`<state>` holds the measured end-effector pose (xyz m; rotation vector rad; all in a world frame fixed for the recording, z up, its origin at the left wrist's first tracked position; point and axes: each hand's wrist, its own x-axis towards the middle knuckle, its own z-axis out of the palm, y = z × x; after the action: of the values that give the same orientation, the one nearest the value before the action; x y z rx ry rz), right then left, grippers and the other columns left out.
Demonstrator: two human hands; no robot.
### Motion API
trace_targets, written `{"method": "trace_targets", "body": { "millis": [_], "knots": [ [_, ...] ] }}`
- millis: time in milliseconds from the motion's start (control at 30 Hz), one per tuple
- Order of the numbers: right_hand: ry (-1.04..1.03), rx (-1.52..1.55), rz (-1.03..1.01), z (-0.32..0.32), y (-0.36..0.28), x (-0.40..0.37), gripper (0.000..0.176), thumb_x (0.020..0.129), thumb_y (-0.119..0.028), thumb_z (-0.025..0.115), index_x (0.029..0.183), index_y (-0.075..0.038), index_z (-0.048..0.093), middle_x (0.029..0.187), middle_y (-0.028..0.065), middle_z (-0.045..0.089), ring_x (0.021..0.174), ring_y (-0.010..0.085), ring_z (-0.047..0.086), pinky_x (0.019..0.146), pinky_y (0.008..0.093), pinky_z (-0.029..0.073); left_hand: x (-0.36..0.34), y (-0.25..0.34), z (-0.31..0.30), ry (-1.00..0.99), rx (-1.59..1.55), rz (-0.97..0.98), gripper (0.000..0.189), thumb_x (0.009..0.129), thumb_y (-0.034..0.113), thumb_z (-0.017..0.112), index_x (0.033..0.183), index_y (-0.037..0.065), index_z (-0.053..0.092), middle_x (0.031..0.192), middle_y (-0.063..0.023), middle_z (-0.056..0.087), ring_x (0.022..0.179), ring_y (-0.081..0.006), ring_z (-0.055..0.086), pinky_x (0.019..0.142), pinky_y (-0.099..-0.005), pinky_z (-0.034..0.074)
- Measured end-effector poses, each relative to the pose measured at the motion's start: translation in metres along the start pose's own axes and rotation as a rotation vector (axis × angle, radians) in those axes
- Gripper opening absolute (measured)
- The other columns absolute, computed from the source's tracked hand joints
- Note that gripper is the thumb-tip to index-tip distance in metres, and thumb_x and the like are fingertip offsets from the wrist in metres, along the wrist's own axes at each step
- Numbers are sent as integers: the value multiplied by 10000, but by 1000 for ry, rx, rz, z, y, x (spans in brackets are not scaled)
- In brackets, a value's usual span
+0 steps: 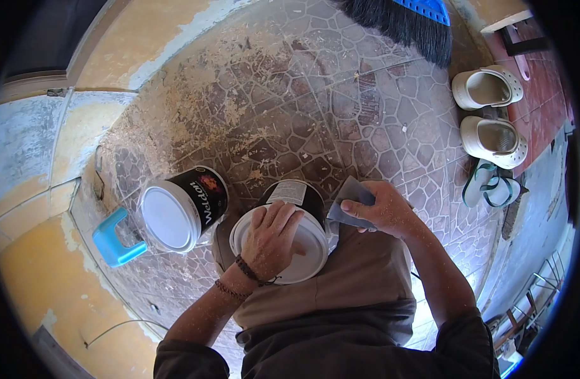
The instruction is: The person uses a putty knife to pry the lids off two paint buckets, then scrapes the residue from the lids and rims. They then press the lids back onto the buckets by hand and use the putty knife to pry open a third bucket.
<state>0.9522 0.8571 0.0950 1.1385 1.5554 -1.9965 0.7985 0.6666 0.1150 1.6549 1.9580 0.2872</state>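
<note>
My left hand (272,239) lies flat on the white lid of a paint bucket (312,252), its fingers stretched out. The bucket stands at my lap, and a pale label shows on its black side. To the right of it, my right hand (386,208) grips a folded grey piece of sandpaper (349,203), thumb on top. The sandpaper is close beside the bucket's rim; whether it touches cannot be made out. A second black paint bucket (183,208) with a white lid leans to the left of the first.
A light-blue plastic piece (117,239) lies at the left near the peeling wall. Wood shavings (233,120) cover the stone-patterned floor. A blue broom (407,25) is at the top. Beige clogs (492,136) and green-strapped flip-flops (490,186) line the right.
</note>
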Motion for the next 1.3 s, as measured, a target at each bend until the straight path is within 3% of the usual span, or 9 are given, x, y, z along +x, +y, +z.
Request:
{"method": "trace_targets", "body": {
  "millis": [133,233,333,500,633,833,1133,1233,1300],
  "knots": [
    [-111,235,8,-2,-7,-5,432,802,-371,709,966,10,588,775,82,625,613,125,612,520,241,498,0,-2,0,-42,-19,-13,616,590,259,762,1115,16,548,1119,-100,490,1124,-285,454,930,-422,322],
    [-148,350,-31,1,-11,-6,437,811,-370,702,981,8,562,767,78,617,606,119,598,515,234,486,0,3,-6,-54,-18,-31,585,626,256,751,1123,24,549,1130,-103,493,1129,-284,454,933,-419,319],
    [-147,362,-97,9,-20,-5,410,821,-354,695,965,6,560,786,75,616,623,108,590,528,231,484,-7,7,-8,37,-67,-52,506,664,218,742,1103,36,570,1141,-110,508,1114,-288,475,926,-423,332],
    [-110,283,-263,28,-39,-10,393,825,-339,695,977,1,568,834,67,619,680,100,593,563,230,489,-21,14,-31,366,-91,-27,395,675,162,749,1028,44,616,1138,-121,534,1080,-301,510,897,-432,373],
    [-183,311,-178,39,-56,-19,410,822,-340,697,1004,6,573,835,63,620,698,102,598,574,235,495,-21,13,-54,509,-91,-15,362,661,154,766,993,75,645,1167,-131,523,1102,-322,495,899,-432,380],
    [-281,439,-69,51,-59,-24,421,820,-331,699,1035,8,572,819,59,619,664,90,590,541,225,492,-22,12,-73,417,-219,39,352,684,126,739,1022,182,660,1264,-126,468,1185,-324,439,946,-437,331],
    [-276,465,9,59,-55,-24,385,830,-307,685,1035,-7,558,777,51,610,584,76,580,474,197,479,-28,7,-76,410,-229,77,251,678,103,738,897,132,620,1268,-151,463,1182,-358,439,961,-449,317],
    [-296,559,34,57,-55,-24,290,872,-274,629,1008,-33,540,744,48,604,551,83,580,454,177,472,-31,6,-76,459,-456,19,289,687,64,716,947,96,595,1286,-152,451,1212,-337,410,960,-447,317],
    [-305,619,46,56,-60,-27,256,901,-283,581,976,-43,531,723,57,588,529,104,562,434,196,449,-32,11,-72,530,-860,-69,380,654,67,709,1014,48,588,1280,-168,447,1235,-320,391,1000,-430,287]
  ]
}}
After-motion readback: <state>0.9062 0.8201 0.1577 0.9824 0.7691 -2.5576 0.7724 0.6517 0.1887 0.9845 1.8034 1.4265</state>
